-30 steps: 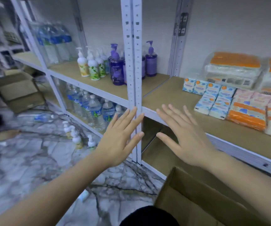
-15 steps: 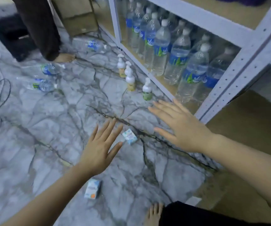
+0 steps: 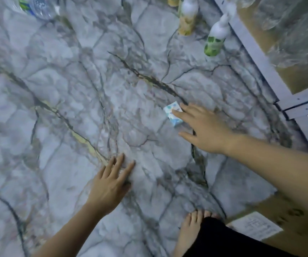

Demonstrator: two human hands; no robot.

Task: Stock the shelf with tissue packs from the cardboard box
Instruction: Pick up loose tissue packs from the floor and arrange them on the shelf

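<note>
Floor (image 3: pixel 75 89): grey veined marble look, smooth. Shelf frame (image 3: pixel 257 58), upper right: painted metal, matt. Bottles (image 3: pixel 214 41): plastic. Box (image 3: pixel 279 216), lower right: cardboard.

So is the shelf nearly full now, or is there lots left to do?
Can't tell how full: only the shelf's bottom edge shows here, with nothing of the tissue shelf itself. In hand: the right hand reaches, fingers spread, for a small tissue pack lying on the marble floor; its fingertips overlap the pack, no grip yet. The left hand is open and empty. Left: pick it up and shelve it.
</note>
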